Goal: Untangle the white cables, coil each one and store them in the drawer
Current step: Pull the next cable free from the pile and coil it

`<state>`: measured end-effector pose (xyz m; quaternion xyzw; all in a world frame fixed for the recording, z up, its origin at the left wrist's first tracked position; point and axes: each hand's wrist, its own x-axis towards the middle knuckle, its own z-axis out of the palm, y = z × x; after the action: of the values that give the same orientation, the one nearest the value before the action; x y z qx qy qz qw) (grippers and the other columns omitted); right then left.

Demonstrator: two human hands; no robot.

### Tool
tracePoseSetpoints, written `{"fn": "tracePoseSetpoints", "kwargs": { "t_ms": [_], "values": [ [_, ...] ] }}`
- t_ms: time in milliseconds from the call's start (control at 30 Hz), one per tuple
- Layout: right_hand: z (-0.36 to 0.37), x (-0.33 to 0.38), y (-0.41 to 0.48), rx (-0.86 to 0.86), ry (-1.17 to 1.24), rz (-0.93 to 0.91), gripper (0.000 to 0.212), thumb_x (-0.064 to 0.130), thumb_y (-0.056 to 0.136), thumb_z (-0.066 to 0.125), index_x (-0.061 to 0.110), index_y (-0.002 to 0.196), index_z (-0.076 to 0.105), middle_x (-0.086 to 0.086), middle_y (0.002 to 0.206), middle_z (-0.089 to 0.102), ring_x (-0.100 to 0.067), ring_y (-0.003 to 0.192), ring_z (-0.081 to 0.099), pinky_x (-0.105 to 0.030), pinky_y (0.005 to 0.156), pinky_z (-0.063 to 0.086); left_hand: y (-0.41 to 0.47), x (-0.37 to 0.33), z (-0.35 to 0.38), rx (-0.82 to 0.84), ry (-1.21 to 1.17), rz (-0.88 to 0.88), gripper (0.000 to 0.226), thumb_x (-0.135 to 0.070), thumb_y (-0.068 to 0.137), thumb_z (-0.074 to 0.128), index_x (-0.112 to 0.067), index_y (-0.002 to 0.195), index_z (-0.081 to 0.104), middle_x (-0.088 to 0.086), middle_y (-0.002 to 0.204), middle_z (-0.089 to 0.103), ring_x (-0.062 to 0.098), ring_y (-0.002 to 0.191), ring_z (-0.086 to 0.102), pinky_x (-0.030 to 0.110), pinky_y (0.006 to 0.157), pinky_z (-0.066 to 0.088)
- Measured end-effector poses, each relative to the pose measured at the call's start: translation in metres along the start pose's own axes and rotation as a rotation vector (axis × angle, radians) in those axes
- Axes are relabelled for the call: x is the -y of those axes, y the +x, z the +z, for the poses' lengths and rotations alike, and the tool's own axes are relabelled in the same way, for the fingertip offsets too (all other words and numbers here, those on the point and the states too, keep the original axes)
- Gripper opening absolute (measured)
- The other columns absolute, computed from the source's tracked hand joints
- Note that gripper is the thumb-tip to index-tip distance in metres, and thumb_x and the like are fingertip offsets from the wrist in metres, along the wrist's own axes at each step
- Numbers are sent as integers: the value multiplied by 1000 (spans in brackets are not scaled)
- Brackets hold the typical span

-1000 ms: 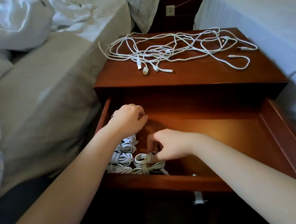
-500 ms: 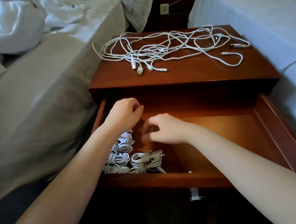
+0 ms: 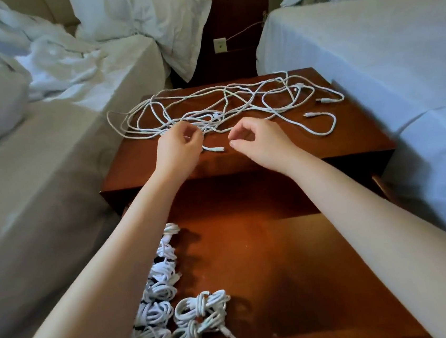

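Note:
A tangle of white cables [image 3: 226, 105] spreads over the top of the wooden nightstand [image 3: 356, 138]. My left hand [image 3: 178, 148] is at the tangle's near edge, its fingers curled against a strand; whether it grips the strand is unclear. A loose connector end [image 3: 214, 149] lies between my hands. My right hand [image 3: 260, 140] hovers just right of it, thumb and forefinger curved toward each other with nothing between them. Below, the drawer [image 3: 281, 259] stands pulled out. Several coiled white cables [image 3: 200, 308] lie along its left side, partly hidden by my left forearm.
A bed with rumpled white bedding [image 3: 28, 79] is close on the left and a made bed [image 3: 368, 43] close on the right. A wall outlet [image 3: 220, 45] with a thin cord sits behind the nightstand. The drawer's right half shows bare wood.
Both hands have left the drawer and moved up to the tangle on the nightstand top. The last coil stays in the drawer. The camera has shifted closer and higher.

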<state>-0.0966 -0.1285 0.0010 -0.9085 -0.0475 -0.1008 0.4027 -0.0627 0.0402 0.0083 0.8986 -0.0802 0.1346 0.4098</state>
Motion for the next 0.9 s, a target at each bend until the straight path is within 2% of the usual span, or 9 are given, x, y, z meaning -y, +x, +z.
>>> {"fn": "tracePoseSetpoints", "kwargs": {
  "t_ms": [167, 233, 333, 433, 533, 600, 700, 800, 900],
  "values": [
    [-7, -40, 31, -213, -92, 25, 14, 20, 91, 61, 19, 105, 64, 7, 103, 58, -8, 93, 54, -14, 71, 42, 33, 0, 37, -16, 68, 99, 19, -19, 93, 54, -11, 105, 66, 5, 108, 64, 19, 104, 55, 24, 83, 37],
    [-7, -56, 42, -337, -164, 39, 20, 17, 91, 62, 18, 111, 63, 4, 113, 55, -11, 105, 51, -13, 75, 39, 44, 2, 50, -23, 105, 168, 19, -15, 92, 54, -9, 107, 65, 7, 115, 61, 23, 114, 51, 26, 90, 34],
    [-12, -69, 60, -474, -261, 108, 33, 17, 91, 62, 14, 123, 57, -4, 130, 50, -20, 124, 44, -26, 92, 43, 53, 3, 68, -63, 177, 291, 22, -12, 91, 57, -5, 111, 63, 10, 121, 58, 25, 119, 46, 22, 94, 28],
    [-18, -77, 73, -417, -292, 207, 49, 21, 93, 60, 11, 138, 45, -7, 143, 43, -24, 133, 38, -33, 103, 39, 62, -1, 86, -5, 236, 366, 32, -18, 92, 56, -9, 122, 60, 9, 132, 53, 25, 129, 40, 35, 105, 33],
    [-19, -83, 76, -295, -392, 203, 43, 26, 96, 56, 11, 136, 50, -5, 136, 54, -24, 130, 42, -35, 102, 40, 71, -7, 99, 155, 382, 324, 45, -35, 97, 49, -20, 139, 46, 2, 150, 38, 20, 142, 25, 48, 114, 24],
    [-17, -87, 75, -306, -405, 148, 32, 27, 96, 57, 14, 124, 60, -1, 121, 63, -22, 119, 49, -32, 92, 44, 75, -6, 103, 195, 459, 307, 45, -40, 98, 44, -24, 140, 45, -1, 151, 37, 19, 142, 24, 47, 115, 21],
    [-18, -85, 70, -361, -274, 112, 16, 27, 96, 57, 18, 104, 68, 3, 101, 68, -14, 97, 59, -25, 76, 49, 73, -4, 103, 181, 454, 337, 34, -36, 98, 45, -22, 126, 59, -3, 139, 51, 19, 133, 38, 45, 112, 26],
    [-20, -81, 62, -302, -215, 33, 14, 30, 94, 59, 20, 92, 68, 5, 89, 67, -11, 84, 59, -29, 73, 53, 70, -3, 101, 133, 393, 346, 20, -32, 95, 51, -20, 104, 65, -2, 120, 61, 18, 115, 49, 42, 103, 34],
    [-22, -81, 53, -225, -189, -20, 13, 29, 94, 59, 21, 90, 68, 6, 87, 64, -11, 88, 57, -30, 75, 52, 70, -5, 101, 98, 394, 338, 15, -29, 93, 52, -17, 95, 61, -2, 107, 61, 18, 103, 51, 38, 97, 35]
  ]
}}
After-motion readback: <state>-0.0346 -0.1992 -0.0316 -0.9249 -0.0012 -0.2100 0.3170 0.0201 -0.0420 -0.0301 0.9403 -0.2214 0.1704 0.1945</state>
